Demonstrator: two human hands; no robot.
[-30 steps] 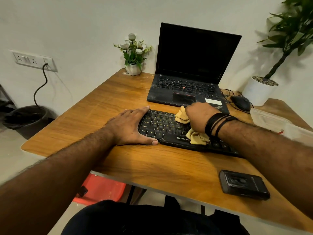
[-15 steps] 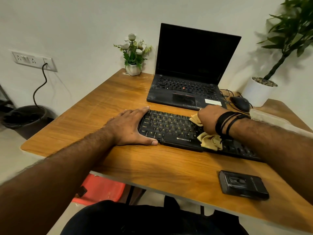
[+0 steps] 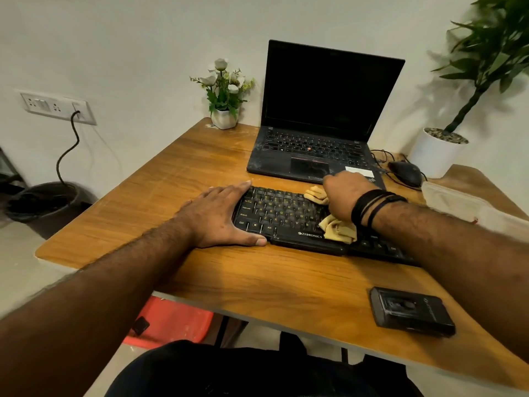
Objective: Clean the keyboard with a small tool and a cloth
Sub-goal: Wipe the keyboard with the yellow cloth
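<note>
A black keyboard (image 3: 282, 217) lies across the wooden desk (image 3: 257, 282) in front of me. My left hand (image 3: 217, 216) lies flat over its left end, fingers straight, thumb along the front edge. My right hand (image 3: 342, 193) presses a crumpled yellow cloth (image 3: 339, 230) onto the keys in the middle of the keyboard; cloth shows both above and below the hand. The fingers are hidden behind the hand's back. My right forearm covers the keyboard's right part. No small tool is visible.
An open black laptop (image 3: 317, 150) stands right behind the keyboard. A mouse (image 3: 406, 173) with cables, a clear plastic box (image 3: 458, 202) and a white plant pot (image 3: 435, 153) are at the right. A small flower pot (image 3: 224, 117) stands at the back. A black case (image 3: 410, 310) lies near the front edge.
My right hand slid the cloth right along the keys, then back left and slightly away from me. My left hand has stayed in place.
</note>
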